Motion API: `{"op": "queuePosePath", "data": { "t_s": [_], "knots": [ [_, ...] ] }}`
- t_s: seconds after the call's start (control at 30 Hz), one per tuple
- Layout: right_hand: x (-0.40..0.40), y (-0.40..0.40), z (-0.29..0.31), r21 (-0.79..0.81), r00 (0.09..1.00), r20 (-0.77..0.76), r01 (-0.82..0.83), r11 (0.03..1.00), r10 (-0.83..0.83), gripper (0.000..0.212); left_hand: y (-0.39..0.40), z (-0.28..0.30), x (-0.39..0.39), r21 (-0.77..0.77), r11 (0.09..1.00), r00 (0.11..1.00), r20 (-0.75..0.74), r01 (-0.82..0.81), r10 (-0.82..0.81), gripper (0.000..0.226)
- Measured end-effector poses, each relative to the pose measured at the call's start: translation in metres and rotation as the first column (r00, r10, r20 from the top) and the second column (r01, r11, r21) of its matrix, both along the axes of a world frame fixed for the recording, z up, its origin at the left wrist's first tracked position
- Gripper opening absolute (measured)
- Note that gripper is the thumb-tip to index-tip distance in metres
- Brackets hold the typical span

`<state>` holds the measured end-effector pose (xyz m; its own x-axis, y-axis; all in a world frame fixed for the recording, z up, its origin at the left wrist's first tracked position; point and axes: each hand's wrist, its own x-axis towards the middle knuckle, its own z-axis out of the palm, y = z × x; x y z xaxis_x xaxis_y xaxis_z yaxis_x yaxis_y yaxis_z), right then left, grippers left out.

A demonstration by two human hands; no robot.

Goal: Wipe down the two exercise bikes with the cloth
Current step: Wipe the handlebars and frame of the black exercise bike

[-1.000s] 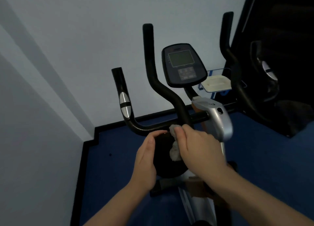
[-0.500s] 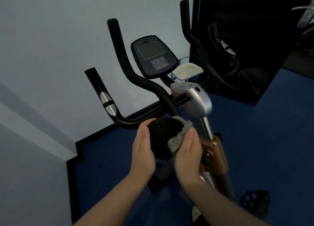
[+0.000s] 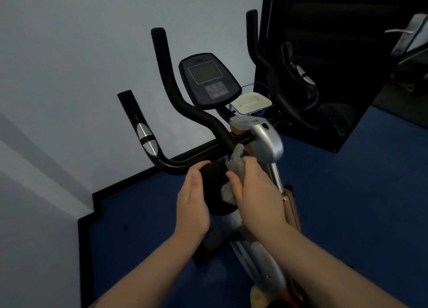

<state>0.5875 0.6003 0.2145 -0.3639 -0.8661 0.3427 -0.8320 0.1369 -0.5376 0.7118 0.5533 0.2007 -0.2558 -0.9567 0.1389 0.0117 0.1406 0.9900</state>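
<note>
While a black round knob [image 3: 216, 187] below the handlebar [image 3: 185, 113] of the bike [image 3: 266, 141] is steadied by the flat, open-fingered left hand [image 3: 192, 206], a grey cloth [image 3: 234, 169] is pinched in the right hand [image 3: 252, 192] against the knob's right side. If wiped loosely, the cloth's trailing end could be snagged at the handlebar joint.

Most of the cloth [image 3: 234, 166] hidden under the right hand [image 3: 256, 192], perhaps bunched.
</note>
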Motion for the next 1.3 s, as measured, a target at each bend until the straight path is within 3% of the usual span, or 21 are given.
{"op": "queuePosePath", "data": {
  "t_s": [0.07,0.13,0.23,0.47,0.63,0.67,0.73,0.77,0.83,1.0,1.07,1.2,1.3],
  "knots": [
    [-0.005,-0.015,0.01,0.062,0.975,-0.221,0.0,0.998,0.013,0.035,-0.001,0.002,-0.002,-0.01,1.0,1.0,0.001,-0.027,0.027,0.045],
    [-0.005,-0.037,0.023,0.142,0.948,-0.317,0.007,0.99,0.038,0.037,-0.002,0.004,-0.003,-0.017,0.999,0.999,0.004,-0.035,0.035,0.044],
    [-0.005,-0.046,0.029,0.179,0.95,-0.3,-0.031,0.983,0.084,0.04,0.001,0.005,-0.003,-0.034,0.998,0.999,0.017,-0.05,0.051,0.042],
    [-0.02,-0.055,0.03,0.236,0.834,-0.459,-0.219,0.947,0.307,0.037,0.002,0.005,-0.008,-0.047,0.992,0.993,0.022,-0.117,0.118,0.041],
    [-0.026,-0.054,0.031,0.233,0.832,-0.406,-0.305,0.923,0.378,0.044,0.007,0.004,-0.012,-0.039,0.989,0.99,-0.023,-0.143,0.142,0.042],
    [-0.03,-0.054,0.031,0.243,0.796,-0.434,-0.346,0.906,0.421,0.042,0.008,0.005,-0.013,-0.021,0.989,0.989,-0.036,-0.144,0.143,0.043],
    [-0.033,-0.068,0.041,0.415,0.621,-0.509,-0.429,0.802,0.595,0.036,0.009,0.007,-0.014,0.012,0.988,0.985,-0.067,-0.157,0.157,0.042],
    [-0.029,-0.078,0.048,0.509,0.522,-0.534,-0.43,0.746,0.665,0.046,0.01,0.008,-0.015,0.028,0.986,0.983,-0.079,-0.165,0.167,0.041],
    [-0.017,-0.094,0.058,0.575,0.436,-0.554,-0.415,0.705,0.709,0.062,0.01,0.007,-0.015,0.055,0.978,0.975,-0.086,-0.199,0.204,0.042],
    [-0.03,-0.062,0.039,0.327,0.545,-0.602,-0.499,0.803,0.583,0.043,0.016,0.0,-0.021,0.059,0.946,0.943,-0.078,-0.319,0.323,0.047],
    [-0.034,-0.06,0.036,0.323,0.546,-0.594,-0.511,0.796,0.591,0.046,0.016,0.0,-0.02,0.055,0.95,0.948,-0.062,-0.308,0.312,0.047],
    [-0.012,-0.087,0.05,0.468,0.508,-0.533,-0.49,0.736,0.676,0.049,0.012,0.002,-0.018,0.084,0.944,0.945,-0.054,-0.318,0.323,0.045],
    [-0.021,-0.065,0.051,0.381,0.594,-0.509,-0.495,0.781,0.624,0.042,0.013,0.0,-0.018,0.042,0.949,0.95,-0.005,-0.312,0.313,0.044]
  ]
}}
